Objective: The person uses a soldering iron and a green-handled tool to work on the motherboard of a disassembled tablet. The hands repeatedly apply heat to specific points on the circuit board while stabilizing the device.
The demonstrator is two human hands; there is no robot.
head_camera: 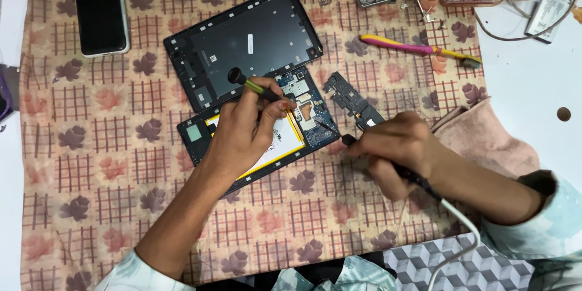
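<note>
Left fingers [276, 106]: curled tight round a green-shafted screwdriver [251, 85] — black knob up and to the left, tip down among the fingers, hidden.
Right fingers [370, 145]: clenched on a black corded iron [388, 163], its thin tip reaching left onto the blue circuit board [312, 115].
Key relation: the board lies between the two hands, just right of the left hand [242, 136], just left of the right hand [397, 148]; the right-hand tool is the one on it.
Opened tablet [209, 136]: under the left hand, long axis running lower left to upper right, yellow-edged white battery [285, 142] beside the board.
Back cover [242, 45]: dark, just above, touching the tablet's edge.
Bracket [348, 100]: loose black piece right of the board.
Farther out: black phone [101, 9] upper left, pink-and-yellow brush [418, 48] upper right — all on the checked cloth [91, 163] over the bench.
</note>
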